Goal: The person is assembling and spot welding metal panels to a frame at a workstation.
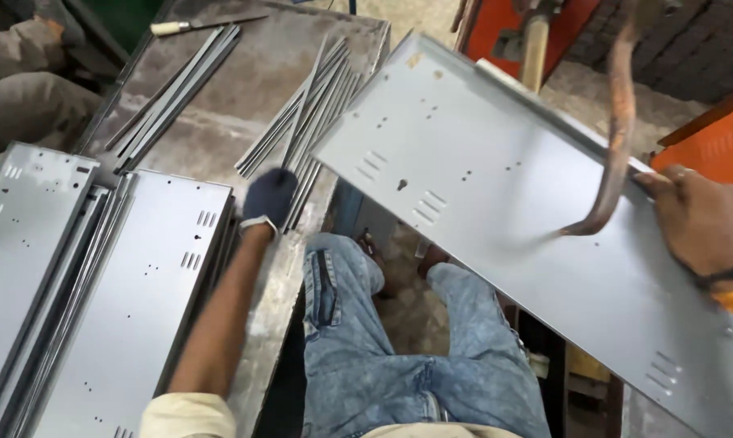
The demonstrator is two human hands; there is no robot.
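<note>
Metal strips (306,122) fan up-right from my gloved left hand (269,197), fingers closing on nearest end; right hand (703,223) grips big panel (504,203) edge.

Soft, even daylight fills the scene, with no hard shadows. The large grey panel (496,195) under the right hand (703,223) takes a pale sheen, as do the stacked panels (99,284) beside the gloved left hand (269,197). Everything looks slightly smeared by motion; the rusty curved bar (618,130) near the right hand blurs most.
</note>
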